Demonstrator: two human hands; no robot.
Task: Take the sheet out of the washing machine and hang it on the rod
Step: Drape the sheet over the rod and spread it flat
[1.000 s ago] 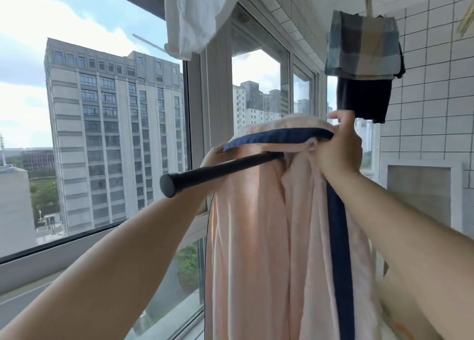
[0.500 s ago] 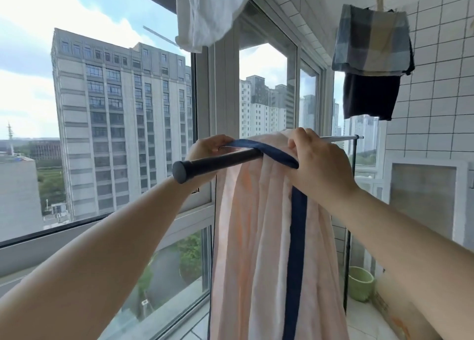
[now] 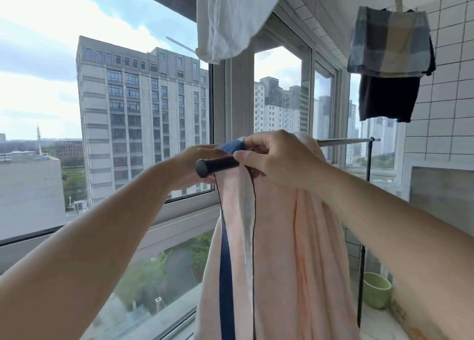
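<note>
1. My right hand (image 3: 278, 160) has come in from the far side of the bunch to the near end of the rod (image 3: 218, 166); its thumb and fingers now pinch the sheet's navy edge just by the black end cap.
2. My left hand (image 3: 191, 164) sits behind the rod end, fingers curled onto the same navy corner, though the cap hides part of it.
3. The sheet (image 3: 277, 250) is draped over the rod and hangs in a pink bunch; a moment ago the navy band ran diagonally across the top, and now it drops straight down near the left edge.
4. I judge the hanging is done in the main; what remains is spreading the bunched cloth along the bare rod toward the far upright.
</note>
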